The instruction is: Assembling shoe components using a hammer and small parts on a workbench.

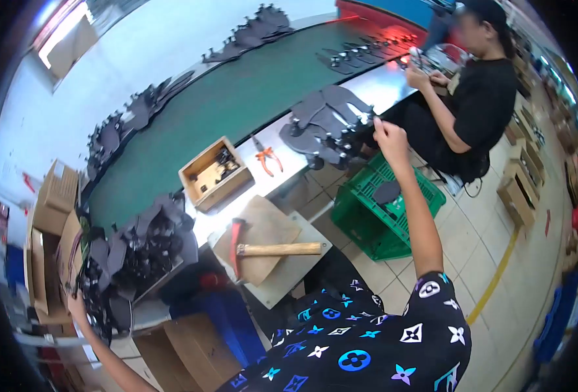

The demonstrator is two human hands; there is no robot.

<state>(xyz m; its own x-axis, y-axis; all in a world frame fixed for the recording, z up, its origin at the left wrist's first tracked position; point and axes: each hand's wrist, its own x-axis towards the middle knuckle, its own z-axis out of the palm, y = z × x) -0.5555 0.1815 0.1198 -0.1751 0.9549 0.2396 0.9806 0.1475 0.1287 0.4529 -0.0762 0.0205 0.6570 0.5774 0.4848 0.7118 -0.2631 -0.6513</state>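
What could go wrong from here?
The grey stack by the right hand lies at the bench edge, so a bump might spill it. The hammer lies with its handle end near the plate edge and could be knocked off. The left hand might snag the loose heap beside it.

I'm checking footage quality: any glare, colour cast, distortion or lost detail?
In the head view, glare whitens the metal strip beside the green worktop; red light tints the worktop's far end; fisheye distortion bows its edges; the hammer looks clear, but detail merges in the dark pile near the left hand.
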